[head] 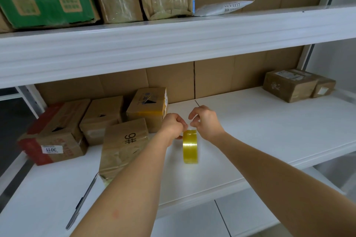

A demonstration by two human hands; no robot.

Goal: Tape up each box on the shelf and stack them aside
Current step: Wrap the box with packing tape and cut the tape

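Yellow tape roll (190, 146) stands on edge on white shelf (250, 131), axis running left-right; left hand (174, 124) pinches its top, right hand (205, 121) curled beside, grip unclear. "9#" box (123, 146) left of roll.

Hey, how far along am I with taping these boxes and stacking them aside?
Early, it seems. Possibly done: two taped boxes sit at the far right of the shelf, side by side rather than stacked. In hand: your left hand grips the yellow tape roll, standing on edge, while your right hand seems to pick at its end. Left: the box marked 9# and the cluster behind it.
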